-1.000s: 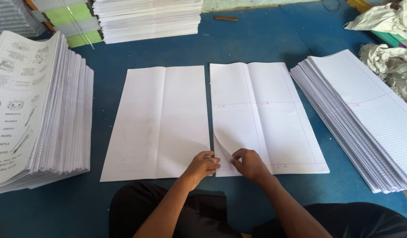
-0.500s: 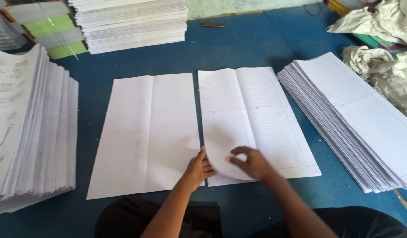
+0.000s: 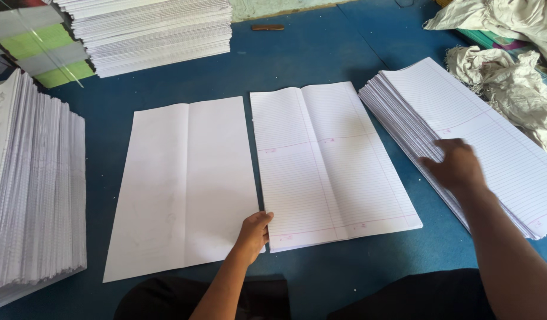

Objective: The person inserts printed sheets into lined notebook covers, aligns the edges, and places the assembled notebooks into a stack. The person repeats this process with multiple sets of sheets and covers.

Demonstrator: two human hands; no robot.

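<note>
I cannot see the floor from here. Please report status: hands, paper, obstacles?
Left hand open, on plain sheet edge. Right hand open, on ruled stack. Ruled sheet flat between. Nothing blocking.

Blue floor (image 3: 321, 53) carries 2 open sheets at centre; paper stacks at left (image 3: 36, 189), top (image 3: 155, 29), right (image 3: 481, 136); crumpled cloth (image 3: 510, 77) upper right.
</note>
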